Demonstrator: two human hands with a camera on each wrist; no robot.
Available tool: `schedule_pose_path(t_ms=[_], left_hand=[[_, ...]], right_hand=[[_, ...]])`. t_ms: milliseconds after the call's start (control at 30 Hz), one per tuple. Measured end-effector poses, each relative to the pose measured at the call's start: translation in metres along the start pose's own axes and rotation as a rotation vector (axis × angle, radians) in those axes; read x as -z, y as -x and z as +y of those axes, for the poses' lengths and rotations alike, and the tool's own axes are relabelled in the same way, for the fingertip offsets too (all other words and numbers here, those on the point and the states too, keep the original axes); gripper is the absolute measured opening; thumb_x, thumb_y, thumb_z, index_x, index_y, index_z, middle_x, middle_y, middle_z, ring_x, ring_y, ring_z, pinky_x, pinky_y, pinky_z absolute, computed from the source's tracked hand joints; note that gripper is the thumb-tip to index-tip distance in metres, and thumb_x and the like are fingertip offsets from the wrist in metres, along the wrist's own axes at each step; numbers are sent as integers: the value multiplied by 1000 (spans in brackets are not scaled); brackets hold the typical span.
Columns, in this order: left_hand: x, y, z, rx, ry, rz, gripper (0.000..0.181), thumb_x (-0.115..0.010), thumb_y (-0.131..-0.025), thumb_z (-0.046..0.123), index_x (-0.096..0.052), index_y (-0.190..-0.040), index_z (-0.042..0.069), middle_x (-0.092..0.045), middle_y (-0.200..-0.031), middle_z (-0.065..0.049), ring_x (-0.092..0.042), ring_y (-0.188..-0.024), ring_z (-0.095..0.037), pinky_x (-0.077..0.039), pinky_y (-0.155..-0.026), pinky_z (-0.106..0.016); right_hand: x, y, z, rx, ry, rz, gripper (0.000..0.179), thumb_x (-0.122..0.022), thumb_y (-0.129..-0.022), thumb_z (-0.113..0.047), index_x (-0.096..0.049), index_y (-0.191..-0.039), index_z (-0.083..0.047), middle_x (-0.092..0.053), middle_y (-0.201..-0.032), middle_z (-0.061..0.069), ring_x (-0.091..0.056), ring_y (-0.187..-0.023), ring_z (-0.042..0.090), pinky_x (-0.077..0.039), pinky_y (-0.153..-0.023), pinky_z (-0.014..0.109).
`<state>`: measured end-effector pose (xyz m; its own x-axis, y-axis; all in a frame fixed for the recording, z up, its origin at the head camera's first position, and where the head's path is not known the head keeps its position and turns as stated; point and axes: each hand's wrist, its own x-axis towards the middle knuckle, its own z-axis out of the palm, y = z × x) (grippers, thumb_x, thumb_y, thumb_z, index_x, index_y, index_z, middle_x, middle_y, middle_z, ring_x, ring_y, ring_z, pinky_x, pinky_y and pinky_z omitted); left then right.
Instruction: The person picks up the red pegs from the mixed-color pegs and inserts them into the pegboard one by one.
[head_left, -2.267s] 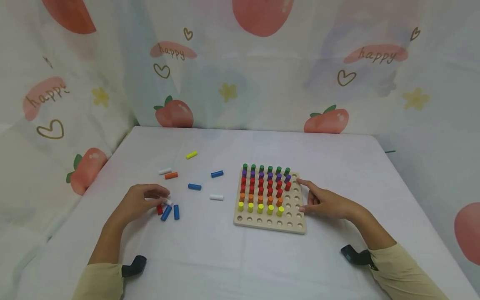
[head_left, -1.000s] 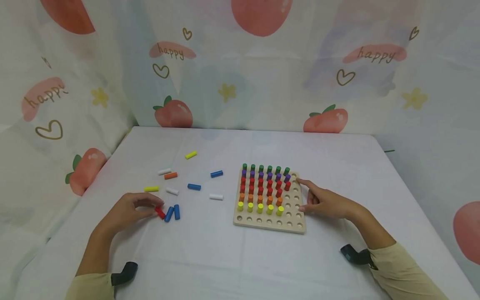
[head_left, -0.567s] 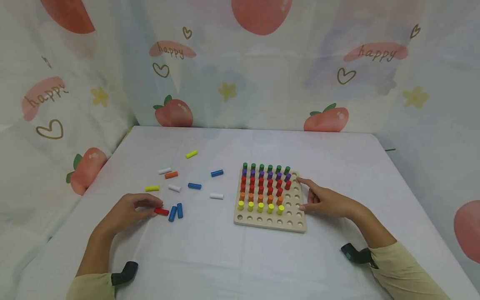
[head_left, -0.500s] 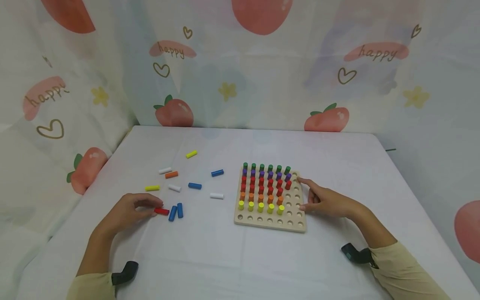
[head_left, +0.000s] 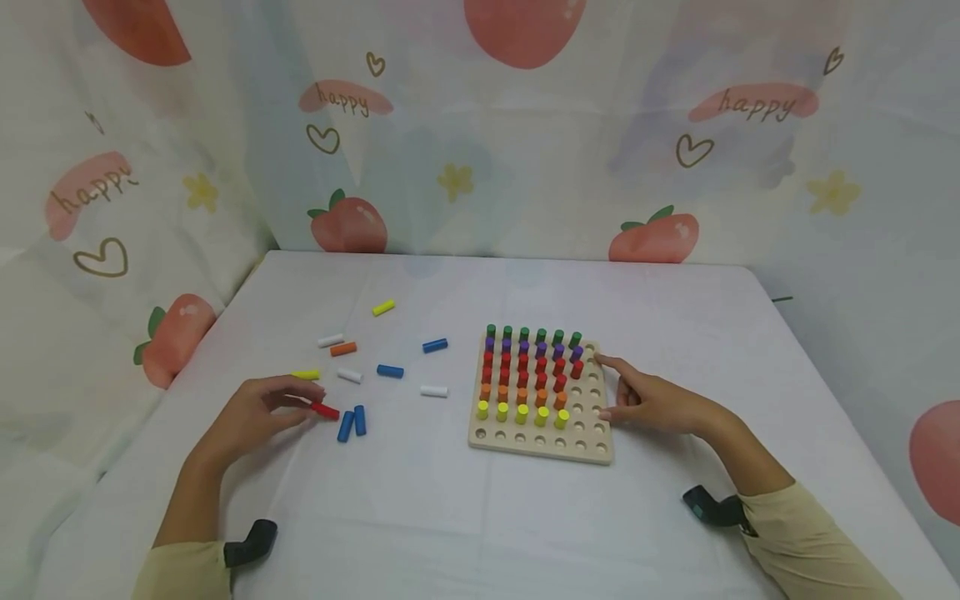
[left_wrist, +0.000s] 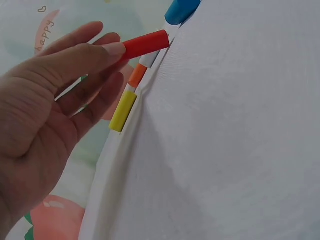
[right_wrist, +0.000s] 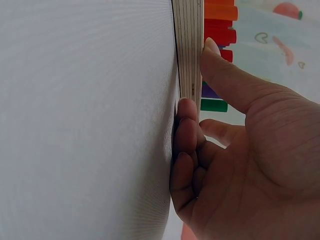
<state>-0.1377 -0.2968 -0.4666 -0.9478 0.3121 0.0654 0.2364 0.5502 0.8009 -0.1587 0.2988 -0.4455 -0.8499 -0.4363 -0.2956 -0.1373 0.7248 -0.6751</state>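
Note:
My left hand [head_left: 251, 417] pinches a red peg [left_wrist: 147, 44] between thumb and fingertips, and the left wrist view shows it raised over the white table. Two blue pegs [head_left: 346, 426] lie side by side just right of it. A yellow peg [head_left: 306, 375] lies behind the hand, partly covered by it. Along the right edge of a wooden pegboard [head_left: 540, 450] my right hand [head_left: 652, 404] grips, thumb over the top and the other fingers curled against its side in the right wrist view. Green, purple, red, orange and yellow pegs stand upright in rows on the board.
Loose pegs lie left of the board: a white peg [head_left: 434, 392], a blue peg [head_left: 390, 371], another blue peg [head_left: 434, 345], an orange peg [head_left: 343, 349] and a far yellow peg [head_left: 384, 307], among others. The board's front row and right column show bare holes.
My left hand drew back toward the left, took hold of the red peg and has raised it slightly. A yellow peg came into view and the two blue pegs shifted right. The right hand stayed put.

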Motion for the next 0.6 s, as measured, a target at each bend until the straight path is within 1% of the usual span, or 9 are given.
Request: schedule_pose_path(t_ms=[133,267,333,500,600], left_hand=[[0,-3,1,-59,31,3,32,-78,-91,-1,-74,-120,12,-73,-112,-2,-71,-102,-19,-53,-91,-21],[-3,-5,2,-78,44,-15,30,-79,-92,4,-74,-120,13,-74,-111,-1,-71,-103,-17,-53,-91,-22],[-5,-6,2,-62,34,-18,29,-80,-91,5,-74,-119,13,-74,-110,-1,-71,-103,-18,-54,-90,-22],[-8,-4,0,42,-35,19,29,-84,-88,8,-76,-115,12,-74,-106,1,-71,-99,-20,-54,-86,-20],[-9,-3,-1,91,-61,15,29,-84,-88,10,-76,-116,11,-74,-106,0,-70,-98,-22,-54,-84,-19]], right_hand=[[0,0,-1,-5,-1,-1,93,-77,-95,-36,-21,-163,-9,-52,-88,5,-49,-79,22,-40,-63,30],[1,0,-1,-7,2,1,93,-77,-95,-36,-21,-164,-9,-52,-88,6,-49,-79,22,-40,-63,30],[0,0,-1,-6,2,2,93,-77,-95,-36,-21,-164,-10,-52,-88,6,-49,-79,22,-40,-63,30],[-1,0,-1,-6,-2,1,91,-76,-95,-36,-21,-163,-10,-52,-88,5,-49,-79,22,-39,-64,31],[0,0,-1,-11,-1,3,92,-77,-95,-36,-21,-163,-9,-52,-88,5,-49,-79,22,-40,-64,31]])
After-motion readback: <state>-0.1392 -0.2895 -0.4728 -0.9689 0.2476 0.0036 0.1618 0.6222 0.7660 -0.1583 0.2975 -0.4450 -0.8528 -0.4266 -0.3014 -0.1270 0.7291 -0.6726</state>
